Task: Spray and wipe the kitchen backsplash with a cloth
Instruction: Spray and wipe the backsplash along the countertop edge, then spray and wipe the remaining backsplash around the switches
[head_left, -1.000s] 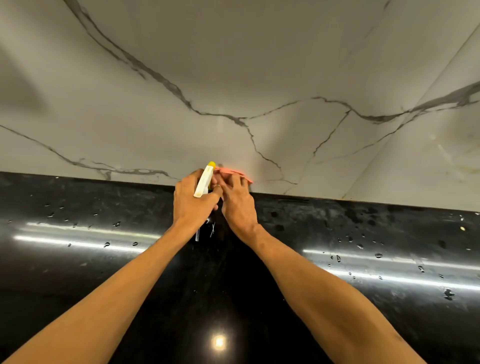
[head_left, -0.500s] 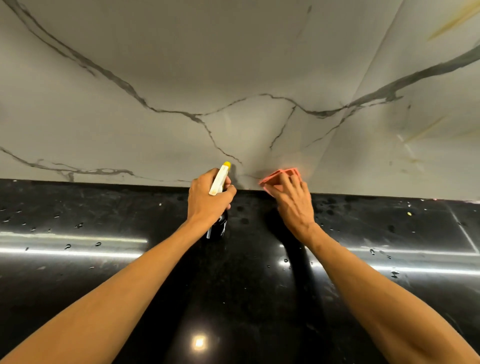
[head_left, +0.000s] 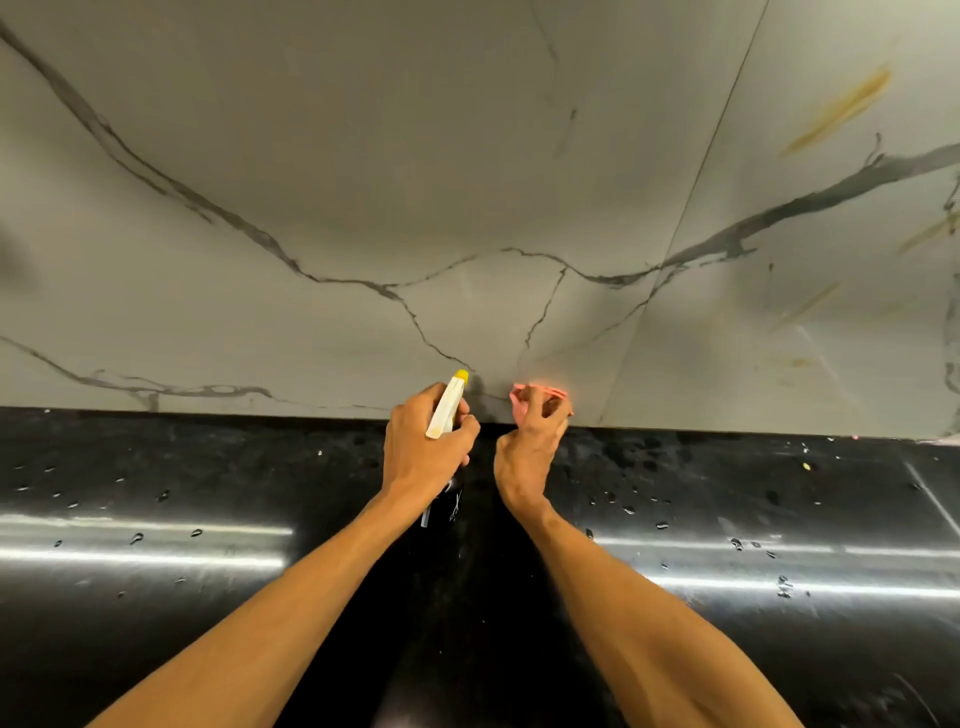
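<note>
Bunching the cloth (head_left: 519, 392), the right hand (head_left: 527, 452) has curled round it low against the backsplash (head_left: 467, 182), nearer the left hand (head_left: 423, 452), which grips the bottle (head_left: 448, 408), nozzle toward the wall. Flat wiping has stopped; the yellow streaks (head_left: 836, 106) at right likely need spraying next.

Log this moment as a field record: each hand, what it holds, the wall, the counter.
left hand: grips the spray bottle, yellow nozzle tip toward the wall
right hand: fingers curled round the pink cloth, low near the wall's bottom edge
cloth contact with wall: cannot tell
backsplash: pale marble with dark veins; yellowish streaks at upper right
countertop: glossy black, scattered water droplets
</note>
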